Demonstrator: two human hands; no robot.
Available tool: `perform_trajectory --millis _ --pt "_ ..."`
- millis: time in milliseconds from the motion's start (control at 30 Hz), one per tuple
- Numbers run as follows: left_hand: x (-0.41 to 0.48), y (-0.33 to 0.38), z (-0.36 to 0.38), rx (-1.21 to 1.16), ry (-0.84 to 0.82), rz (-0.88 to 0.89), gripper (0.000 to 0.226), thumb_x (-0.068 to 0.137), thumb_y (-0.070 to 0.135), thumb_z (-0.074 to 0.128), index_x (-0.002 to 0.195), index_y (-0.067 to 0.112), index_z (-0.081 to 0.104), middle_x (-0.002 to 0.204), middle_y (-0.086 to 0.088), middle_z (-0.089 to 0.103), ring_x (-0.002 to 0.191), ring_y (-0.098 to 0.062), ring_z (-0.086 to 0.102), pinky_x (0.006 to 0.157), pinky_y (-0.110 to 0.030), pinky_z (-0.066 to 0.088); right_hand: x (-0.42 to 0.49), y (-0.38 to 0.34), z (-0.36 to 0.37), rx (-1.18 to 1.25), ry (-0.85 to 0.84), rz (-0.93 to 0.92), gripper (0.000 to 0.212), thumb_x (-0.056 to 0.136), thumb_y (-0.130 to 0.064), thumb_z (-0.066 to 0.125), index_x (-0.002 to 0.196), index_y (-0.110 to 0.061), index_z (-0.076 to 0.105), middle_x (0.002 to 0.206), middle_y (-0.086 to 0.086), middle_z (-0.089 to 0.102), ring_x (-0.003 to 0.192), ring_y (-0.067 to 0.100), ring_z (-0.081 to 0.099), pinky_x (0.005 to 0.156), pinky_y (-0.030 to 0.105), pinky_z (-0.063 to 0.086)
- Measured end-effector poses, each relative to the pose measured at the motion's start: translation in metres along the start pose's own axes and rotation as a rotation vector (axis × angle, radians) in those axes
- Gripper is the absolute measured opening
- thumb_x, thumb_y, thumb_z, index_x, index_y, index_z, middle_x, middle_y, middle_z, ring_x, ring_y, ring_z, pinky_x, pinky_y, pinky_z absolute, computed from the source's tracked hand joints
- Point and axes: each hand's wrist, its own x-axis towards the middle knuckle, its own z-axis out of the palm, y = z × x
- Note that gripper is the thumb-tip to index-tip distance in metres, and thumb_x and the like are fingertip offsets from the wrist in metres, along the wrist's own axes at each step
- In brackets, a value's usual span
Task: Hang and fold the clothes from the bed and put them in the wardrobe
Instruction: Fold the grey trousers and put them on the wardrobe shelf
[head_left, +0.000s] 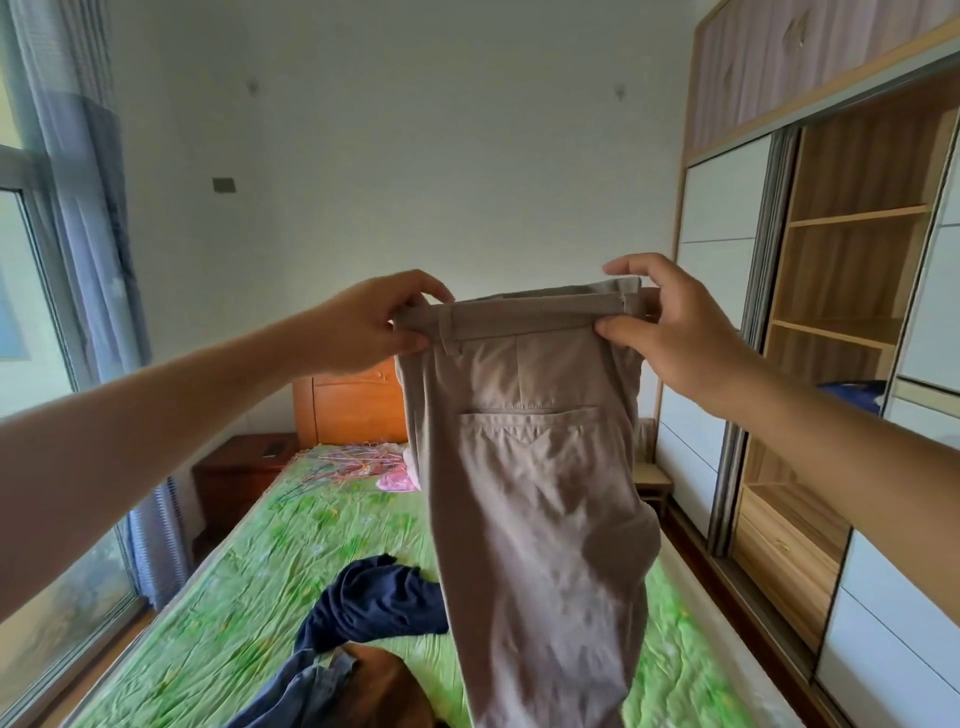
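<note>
Beige trousers (535, 493) hang in the air above the bed (218, 613), back pocket facing me, legs dangling down past the bottom of the view. My left hand (363, 325) pinches the left end of the waistband. My right hand (675, 325) pinches the right end, thumb in front and fingers behind. On the green sheet lie a dark navy garment (371, 603), a denim piece (306, 691) and a brown garment (387, 686). The wardrobe (841, 332) stands open at the right with wooden shelves.
A heap of coloured wire hangers (348, 460) and a pink item (397, 480) lie near the orange headboard (353, 408). A dark nightstand (241, 473) stands left of the bed. Window and grey curtain (98, 218) fill the left side. Wardrobe drawers (784, 551) sit low.
</note>
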Motion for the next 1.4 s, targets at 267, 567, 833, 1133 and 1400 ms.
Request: perform_trajectory --millis 267,567,833,1133,1400 --pt "0.031 0.085 0.024 0.18 -0.275 -0.079 0.091 0.074 0.059 0.079 0.15 0.035 0.035 0.134 0.016 0.051 0.12 -0.004 0.048 0.099 -0.021 0.035 -0.008 -0.011 0.024 0.177 -0.038 0.013 0.05 0.089 -0.003 0.069 0.122 -0.027 0.04 0.085 0.016 0.066 0.063 0.013 0.059 0.052 0.022 0.045" --pt "0.051 0.086 0.061 0.131 -0.248 0.059 0.026 0.087 0.031 0.076 0.096 0.009 0.067 0.08 -0.003 0.066 0.066 -0.005 0.054 0.061 -0.021 0.042 -0.086 0.044 0.022 0.281 -0.308 0.284 0.042 0.08 -0.03 0.075 0.115 -0.044 0.058 0.1 0.005 0.074 0.096 0.024 0.069 0.093 0.038 0.056" --pt "0.062 0.082 0.023 0.187 -0.126 0.079 0.022 0.087 0.03 0.076 0.094 0.011 0.066 0.081 -0.003 0.065 0.062 0.005 0.053 0.06 -0.016 0.041 -0.179 0.147 0.049 0.063 -0.421 0.81 0.044 0.072 -0.058 0.074 0.088 -0.017 0.073 0.087 0.002 0.075 0.081 0.015 0.068 0.08 0.038 0.054" --pt "0.047 0.072 0.001 0.217 -0.093 0.004 0.021 0.089 0.029 0.074 0.077 0.029 0.056 0.073 0.008 0.059 0.063 0.002 0.052 0.061 -0.017 0.04 -0.153 0.108 0.092 1.167 0.064 1.011 0.044 0.091 -0.04 0.055 0.11 -0.006 0.075 0.109 0.018 0.073 0.091 0.031 0.073 0.088 0.042 0.051" --pt "0.007 0.023 -0.012 0.136 -0.113 -0.228 0.019 0.084 0.033 0.077 0.094 0.02 0.068 0.089 -0.001 0.071 0.087 -0.02 0.067 0.08 -0.039 0.053 -0.13 0.107 0.093 1.215 0.264 0.852 0.02 0.097 -0.012 0.054 0.109 -0.008 0.07 0.095 0.017 0.074 0.08 0.03 0.071 0.072 0.039 0.056"
